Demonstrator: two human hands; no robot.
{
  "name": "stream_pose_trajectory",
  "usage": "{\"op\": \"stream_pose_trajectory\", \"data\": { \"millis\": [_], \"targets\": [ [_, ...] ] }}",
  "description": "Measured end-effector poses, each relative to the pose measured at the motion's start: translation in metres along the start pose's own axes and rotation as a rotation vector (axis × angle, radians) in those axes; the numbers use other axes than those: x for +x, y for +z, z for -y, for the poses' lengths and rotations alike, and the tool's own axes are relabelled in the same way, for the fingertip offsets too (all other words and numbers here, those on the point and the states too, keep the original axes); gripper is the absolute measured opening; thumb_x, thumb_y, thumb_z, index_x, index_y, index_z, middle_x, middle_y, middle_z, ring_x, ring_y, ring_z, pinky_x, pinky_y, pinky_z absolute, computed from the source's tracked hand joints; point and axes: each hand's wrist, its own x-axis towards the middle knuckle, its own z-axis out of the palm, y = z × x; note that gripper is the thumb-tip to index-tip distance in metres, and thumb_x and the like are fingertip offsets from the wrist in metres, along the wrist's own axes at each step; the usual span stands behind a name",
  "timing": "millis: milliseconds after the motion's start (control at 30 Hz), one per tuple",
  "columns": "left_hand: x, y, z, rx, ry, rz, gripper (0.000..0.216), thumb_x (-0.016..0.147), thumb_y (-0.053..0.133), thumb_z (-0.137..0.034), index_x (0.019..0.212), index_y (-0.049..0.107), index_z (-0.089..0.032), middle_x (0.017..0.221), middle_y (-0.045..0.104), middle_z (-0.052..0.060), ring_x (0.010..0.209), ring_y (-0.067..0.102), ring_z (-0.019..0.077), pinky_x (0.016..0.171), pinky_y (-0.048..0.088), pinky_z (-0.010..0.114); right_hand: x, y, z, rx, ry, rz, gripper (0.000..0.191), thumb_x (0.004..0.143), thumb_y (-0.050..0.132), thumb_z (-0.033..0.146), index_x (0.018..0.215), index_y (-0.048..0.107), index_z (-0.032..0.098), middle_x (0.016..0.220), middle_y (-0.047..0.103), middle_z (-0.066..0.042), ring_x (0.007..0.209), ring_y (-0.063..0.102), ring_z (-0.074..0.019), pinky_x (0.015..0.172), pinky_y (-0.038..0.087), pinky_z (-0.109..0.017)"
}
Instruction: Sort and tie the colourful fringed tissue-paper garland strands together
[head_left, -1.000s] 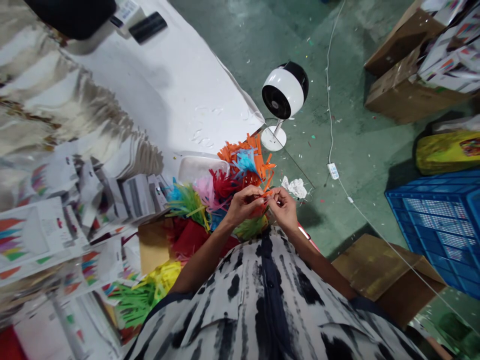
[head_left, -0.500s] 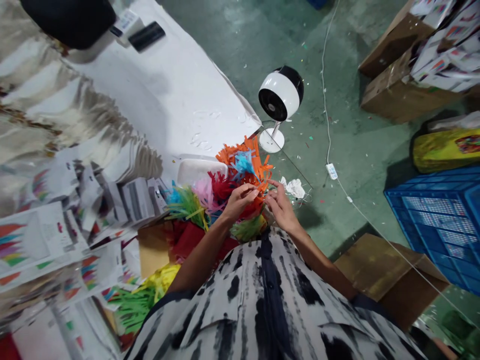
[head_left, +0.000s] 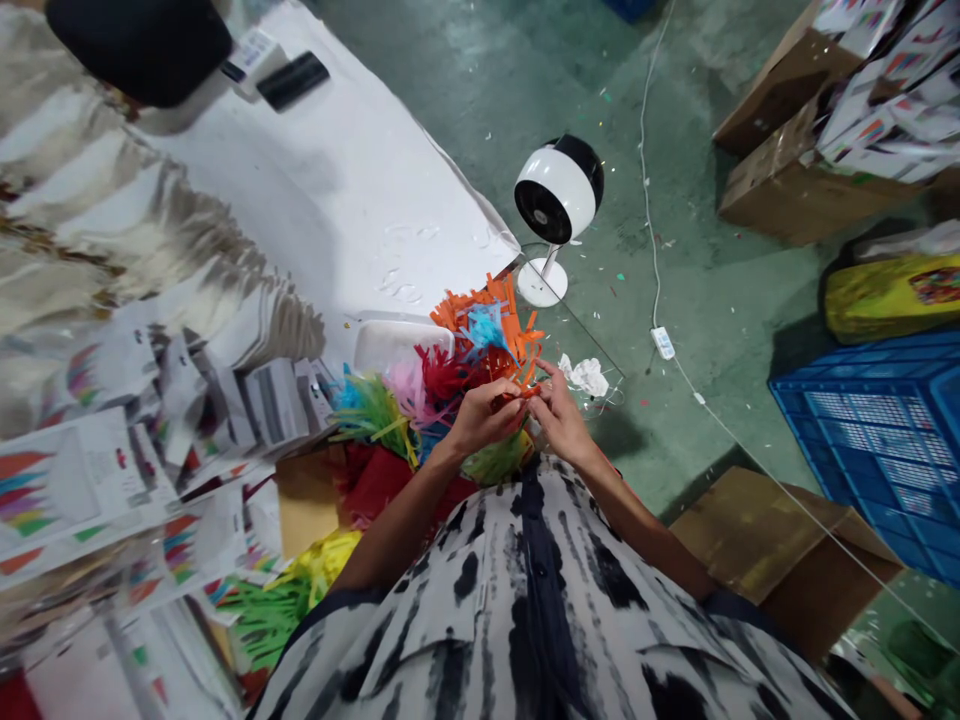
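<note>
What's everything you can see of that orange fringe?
The orange fringe is a loose heap of narrow, flat strips, papery in look, with ends splaying outward. It lies by the corner of the white table, beside a shallow whitish tray. A light blue tuft lies on top, and a red tuft is close by. Nearer the person, the left hand grips a small orange piece, the right hand close beside it; whether that piece joins the heap is unclear.

Your head-worn camera looks forward and down over your shirt, near your left hand and right hand, its wide view spanning surface and floor.
</note>
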Motion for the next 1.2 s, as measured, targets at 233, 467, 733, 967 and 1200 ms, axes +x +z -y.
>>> {"op": "stream_pose_trajectory", "data": {
  "millis": [233,467,733,967,1200],
  "targets": [
    [-0.002,-0.007,-0.006,0.169,0.093,0.085,0.019,0.094,0.068,-0.038,0.085,0.066,-0.021,0.101,0.073,0.006,0.089,0.068,0.0179,0.08,0.048,0.029,-0.002,-0.001,-0.003,-0.125,0.047,0.011,0.02,0.098,0.051,0.035,0.114,0.059,0.025,0.085,0.069,0.0,0.081,0.065,-0.0218,0.079,0.047,-0.035],
    [0.001,-0.001,-0.01,0.275,0.023,0.031,0.017,0.099,0.061,-0.033,0.11,0.066,-0.021,0.096,0.075,0.002,0.077,0.069,0.0152,0.073,0.049,0.026,-0.005,0.0,-0.005,-0.157,0.041,0.006,0.013,0.099,0.053,0.036,0.106,0.058,0.026,0.087,0.069,0.001,0.078,0.062,-0.0211,0.075,0.043,-0.033],
    [0.003,0.01,-0.012,0.264,0.088,-0.139,0.017,0.105,0.048,-0.032,0.101,0.061,-0.022,0.098,0.074,0.005,0.087,0.07,0.0173,0.079,0.05,0.029,-0.007,0.001,-0.006,-0.055,0.026,0.019,0.01,0.099,0.052,0.035,0.101,0.057,0.026,0.079,0.063,0.004,0.07,0.058,-0.0177,0.071,0.043,-0.03],
    [0.001,0.016,-0.008,0.224,-0.102,-0.156,0.009,0.105,0.049,-0.033,0.107,0.053,-0.025,0.083,0.071,-0.002,0.071,0.069,0.0158,0.068,0.046,0.026,-0.01,0.011,-0.019,0.135,0.047,-0.061,0.026,0.099,0.059,0.047,0.086,0.06,0.024,0.077,0.057,0.003,0.069,0.053,-0.0152,0.07,0.044,-0.028],
    [0.047,0.005,0.011,0.548,0.005,-0.08,0.023,0.105,0.046,-0.026,0.113,0.068,-0.023,0.106,0.074,0.006,0.095,0.07,0.0213,0.081,0.048,0.031,-0.008,0.012,-0.049,0.306,0.152,-0.312,0.037,0.097,0.061,0.06,0.094,0.06,0.023,0.074,0.055,0.004,0.059,0.043,-0.0114,0.057,0.036,-0.024]
  ]
}}
